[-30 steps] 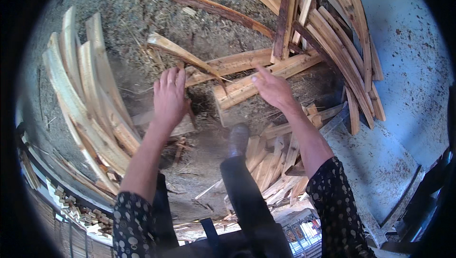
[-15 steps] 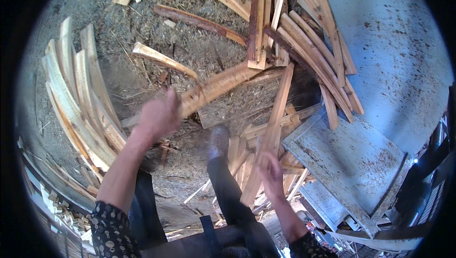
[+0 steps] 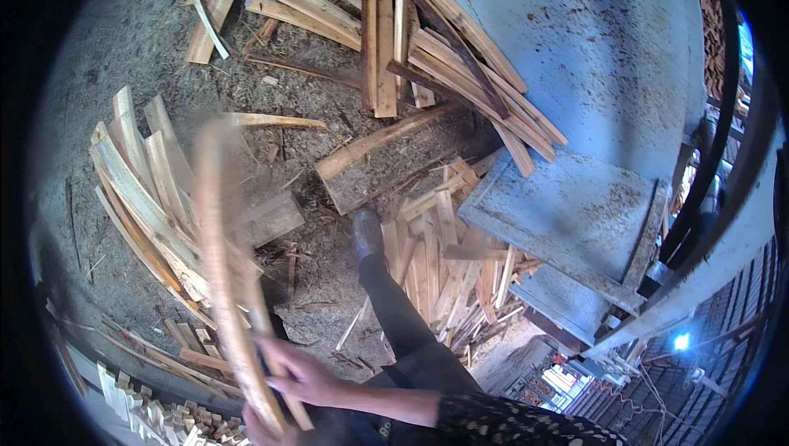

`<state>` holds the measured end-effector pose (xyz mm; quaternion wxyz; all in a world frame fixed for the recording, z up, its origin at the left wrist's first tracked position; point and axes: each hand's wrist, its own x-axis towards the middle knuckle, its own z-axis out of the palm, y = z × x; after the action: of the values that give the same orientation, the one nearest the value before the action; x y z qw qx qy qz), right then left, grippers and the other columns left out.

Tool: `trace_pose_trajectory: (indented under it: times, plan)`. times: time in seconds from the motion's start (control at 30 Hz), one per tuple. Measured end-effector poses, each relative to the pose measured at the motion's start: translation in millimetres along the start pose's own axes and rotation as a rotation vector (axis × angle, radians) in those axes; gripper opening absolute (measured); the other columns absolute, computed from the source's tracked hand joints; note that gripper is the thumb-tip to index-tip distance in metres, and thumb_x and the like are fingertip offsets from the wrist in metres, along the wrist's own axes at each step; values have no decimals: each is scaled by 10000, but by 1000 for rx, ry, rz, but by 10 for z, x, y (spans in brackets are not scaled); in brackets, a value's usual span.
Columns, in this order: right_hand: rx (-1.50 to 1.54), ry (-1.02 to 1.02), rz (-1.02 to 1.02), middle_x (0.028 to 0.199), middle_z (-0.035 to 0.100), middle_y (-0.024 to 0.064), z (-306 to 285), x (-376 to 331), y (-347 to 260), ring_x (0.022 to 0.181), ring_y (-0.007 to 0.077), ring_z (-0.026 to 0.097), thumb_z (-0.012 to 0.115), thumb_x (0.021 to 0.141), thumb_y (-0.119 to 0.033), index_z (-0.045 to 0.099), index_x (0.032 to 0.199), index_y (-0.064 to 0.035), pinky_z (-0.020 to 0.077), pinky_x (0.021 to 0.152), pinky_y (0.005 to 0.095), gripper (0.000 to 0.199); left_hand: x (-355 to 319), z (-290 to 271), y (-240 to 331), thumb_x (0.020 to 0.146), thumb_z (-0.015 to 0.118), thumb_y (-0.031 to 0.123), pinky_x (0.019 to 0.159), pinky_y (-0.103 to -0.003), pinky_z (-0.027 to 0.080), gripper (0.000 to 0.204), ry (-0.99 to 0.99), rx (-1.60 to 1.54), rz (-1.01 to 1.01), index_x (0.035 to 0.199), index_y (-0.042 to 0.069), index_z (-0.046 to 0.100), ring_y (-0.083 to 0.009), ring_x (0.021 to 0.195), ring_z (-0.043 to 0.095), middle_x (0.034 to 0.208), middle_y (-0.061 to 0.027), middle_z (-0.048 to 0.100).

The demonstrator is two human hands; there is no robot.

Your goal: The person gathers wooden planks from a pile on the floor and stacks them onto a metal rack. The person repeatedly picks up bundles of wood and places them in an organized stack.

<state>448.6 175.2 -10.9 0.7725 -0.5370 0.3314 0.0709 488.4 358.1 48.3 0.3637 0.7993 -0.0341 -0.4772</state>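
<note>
Reaching across our body from the lower right, our right hand (image 3: 300, 376) curls its fingers around a long curved wooden slat (image 3: 223, 282), blurred and rising toward the upper left. Our left hand (image 3: 261, 428) shows only as a sliver beneath it; we cannot tell its grip. Beside the slat lies the fanned pile of slats (image 3: 144, 191) on the ground.

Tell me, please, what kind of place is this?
Probably a sawmill yard or wood workshop. Rough wooden offcut slats lie in heaps on a ground covered with sawdust and chips, beside a pale blue metal machine housing. A hand grips a long curved strip of wood.
</note>
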Motion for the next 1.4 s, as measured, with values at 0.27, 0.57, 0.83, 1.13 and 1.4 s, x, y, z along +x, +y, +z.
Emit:
trace_pose_trajectory:
  times: [0.27,0.57,0.83,1.13,1.4]
  plan:
    - [-569,-423,249,1260,255,265,-85,931,392,1164,378,333,568,732,-61,374,1269,-80,335,953,377,572,1366,87,-922,792,532,73,834,-296,398,602,307,-77,-168,1307,-55,248,-240,983,483,1177,-191,452]
    - [-1575,733,-195,1185,447,199,-4930,724,-359,1110,338,427,682,672,-159,397,1227,-23,336,923,419,638,1985,441,-705,840,506,53,1000,-363,280,450,595,247,56,1270,34,376,-252,1188,376,1311,-144,364]
    - [-1459,551,322,1007,559,148,-6584,581,-940,909,292,532,559,779,-403,518,1086,6,407,795,379,513,2581,2202,417,789,454,-65,866,-275,408,362,6,-272,10,1146,-12,474,-167,1004,511,1101,-109,531]
    - [-1281,653,418,1053,569,131,-6628,538,-752,966,191,507,378,859,-536,528,1139,-12,383,853,337,612,2565,3774,1045,732,556,-31,709,-234,435,203,-322,-463,84,927,12,519,-98,753,518,808,-45,556]
    - [-368,216,701,1197,485,137,-6299,713,-395,1028,250,507,334,813,-635,347,1301,-64,433,847,353,751,2698,4422,1464,783,616,129,810,-259,421,469,-469,-703,-18,1184,-1,411,-154,923,496,1018,-98,506]
